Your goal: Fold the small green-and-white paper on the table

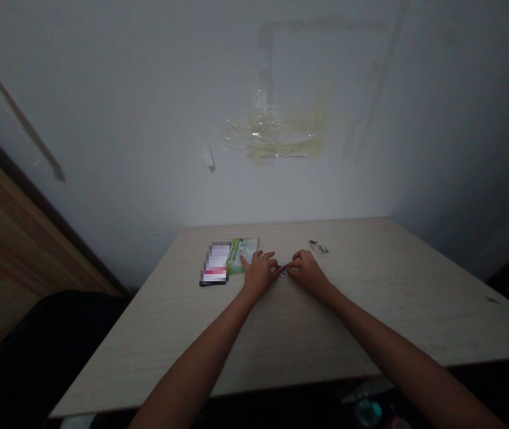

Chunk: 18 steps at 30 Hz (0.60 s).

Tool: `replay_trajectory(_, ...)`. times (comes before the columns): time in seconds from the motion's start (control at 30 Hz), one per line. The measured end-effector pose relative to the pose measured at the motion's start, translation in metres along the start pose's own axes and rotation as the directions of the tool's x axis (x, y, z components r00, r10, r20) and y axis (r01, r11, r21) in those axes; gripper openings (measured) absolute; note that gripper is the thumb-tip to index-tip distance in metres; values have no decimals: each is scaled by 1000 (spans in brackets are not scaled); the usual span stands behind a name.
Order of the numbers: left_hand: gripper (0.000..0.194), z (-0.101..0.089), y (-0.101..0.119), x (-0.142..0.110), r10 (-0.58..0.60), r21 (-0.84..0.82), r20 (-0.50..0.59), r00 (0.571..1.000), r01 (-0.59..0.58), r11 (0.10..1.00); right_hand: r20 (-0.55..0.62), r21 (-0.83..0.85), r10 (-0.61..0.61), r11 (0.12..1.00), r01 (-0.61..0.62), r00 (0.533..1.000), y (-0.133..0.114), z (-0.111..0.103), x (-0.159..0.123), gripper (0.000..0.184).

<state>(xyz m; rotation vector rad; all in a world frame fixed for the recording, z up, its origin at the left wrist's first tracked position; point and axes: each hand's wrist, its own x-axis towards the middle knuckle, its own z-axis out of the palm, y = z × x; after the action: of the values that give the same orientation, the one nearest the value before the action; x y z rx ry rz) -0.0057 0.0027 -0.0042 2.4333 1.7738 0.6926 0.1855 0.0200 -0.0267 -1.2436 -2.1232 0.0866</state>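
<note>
My left hand [260,275] and my right hand [310,273] meet low over the middle of the table. The fingertips of both are pinched at a small dark and whitish piece [283,269], too small and dim to name. On the left hand, the other fingers stick out loosely. Just left of that hand lies a flat green and white printed packet or card [238,250], partly covered by the hand. A phone-like dark-edged slab [216,263] with a blurred pale face rests against its left side.
Behind my right hand lies a small, thin white and dark scrap [318,246]. The pale table [371,286] meets a wall [156,119] bearing yellowed tape [276,140]. A small dark mark or bit [493,300] is near the right edge. Dim items sit below the front edge.
</note>
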Motion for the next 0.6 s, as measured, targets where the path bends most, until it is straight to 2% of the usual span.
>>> replay_trajectory(0.6,10,1,-4,7,-55,-47,65,996,58,997,34,-38,35,999,-34,999,2,0,3,22)
